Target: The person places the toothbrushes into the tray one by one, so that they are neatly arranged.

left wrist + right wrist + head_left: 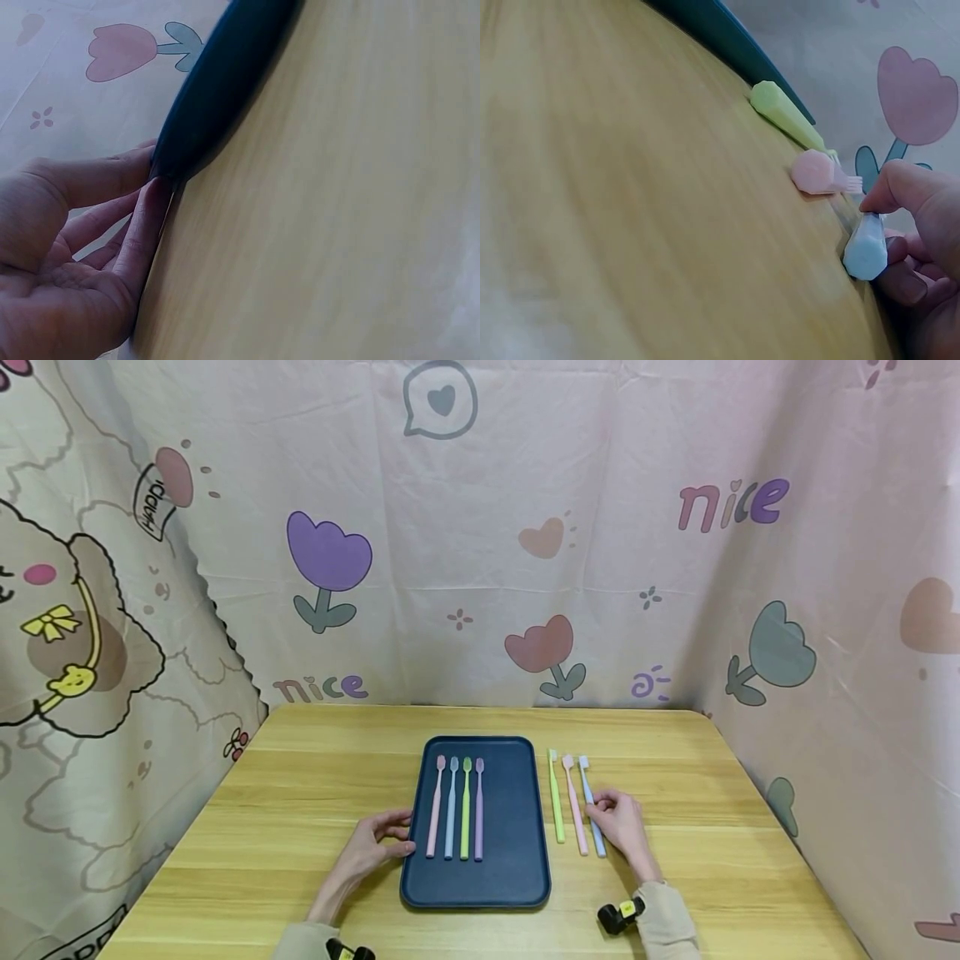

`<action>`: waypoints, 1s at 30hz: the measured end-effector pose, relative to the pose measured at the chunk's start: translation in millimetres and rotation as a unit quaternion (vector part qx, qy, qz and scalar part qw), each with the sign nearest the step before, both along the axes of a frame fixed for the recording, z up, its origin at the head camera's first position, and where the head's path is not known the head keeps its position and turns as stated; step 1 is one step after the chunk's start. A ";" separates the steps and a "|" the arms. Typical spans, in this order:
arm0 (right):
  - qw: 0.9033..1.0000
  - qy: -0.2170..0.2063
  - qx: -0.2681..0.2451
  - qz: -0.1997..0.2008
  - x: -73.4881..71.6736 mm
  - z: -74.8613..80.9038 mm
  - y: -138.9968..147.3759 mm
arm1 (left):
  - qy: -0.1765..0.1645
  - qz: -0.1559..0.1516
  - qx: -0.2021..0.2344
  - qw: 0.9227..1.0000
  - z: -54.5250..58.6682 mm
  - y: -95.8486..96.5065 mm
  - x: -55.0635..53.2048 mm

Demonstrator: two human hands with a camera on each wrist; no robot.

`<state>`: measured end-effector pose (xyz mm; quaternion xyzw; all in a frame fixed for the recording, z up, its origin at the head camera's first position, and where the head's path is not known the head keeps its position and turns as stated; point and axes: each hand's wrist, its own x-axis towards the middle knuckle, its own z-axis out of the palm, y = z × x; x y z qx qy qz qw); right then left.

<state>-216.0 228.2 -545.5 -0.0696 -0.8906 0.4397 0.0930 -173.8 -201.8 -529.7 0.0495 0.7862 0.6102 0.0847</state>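
My left hand (375, 845) pinches the left rim of a dark blue rectangular tray (517, 877), thumb and fingertips at the edge in the left wrist view. Side by side on the tray lie a pink toothbrush (435, 814), a blue toothbrush (451, 814), a green toothbrush (466, 814) and a purple toothbrush (479, 818), heads pointing away from me. Right of the tray, my right hand (621, 822) pinches a light blue toothbrush (866, 251) by its handle, close over the table. Beside it lie another pink toothbrush (575, 810) and another green toothbrush (556, 802).
Everything stands on a wooden table (300, 793) with light grain. Behind it and at both sides hangs a printed curtain (450, 527) with flowers and hearts. A small black camera (621, 916) sits at the right wrist, over a pale sleeve (666, 922).
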 end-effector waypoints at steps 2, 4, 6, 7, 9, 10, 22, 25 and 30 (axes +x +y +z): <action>1.000 0.001 -0.004 0.001 0.4 -0.2 0.2 | 0.001 0.000 0.000 1.000 0.1 -0.1 -0.1; 1.000 0.003 -0.010 0.003 0.6 -0.2 0.2 | 0.001 -0.001 0.000 1.000 0.1 -0.3 -0.2; 1.000 0.004 -0.018 0.005 1.4 0.0 0.4 | 0.001 -0.002 0.000 1.000 -0.1 -0.5 -0.3; 1.000 0.004 -0.020 0.005 2.0 0.2 0.4 | 0.000 -0.002 0.000 1.000 -0.3 -0.7 -0.4; 1.000 0.005 -0.022 0.006 3.1 0.5 0.4 | -0.001 -0.004 -0.001 1.000 -0.7 -1.2 -0.6; 1.000 0.004 -0.024 0.006 3.5 0.5 0.4 | -0.001 -0.004 -0.002 1.000 -0.9 -1.4 -0.7; 0.986 -0.036 -0.157 0.044 6.4 2.5 3.4 | -0.003 -0.005 -0.003 1.000 -2.4 -1.5 -1.1; 0.977 -0.066 -0.192 0.061 9.0 6.5 4.7 | -0.003 -0.005 -0.004 1.000 -2.5 -1.5 -1.1; 0.964 -0.089 -0.230 0.099 13.7 15.0 5.3 | -0.001 -0.008 -0.002 1.000 -2.6 -1.7 -1.4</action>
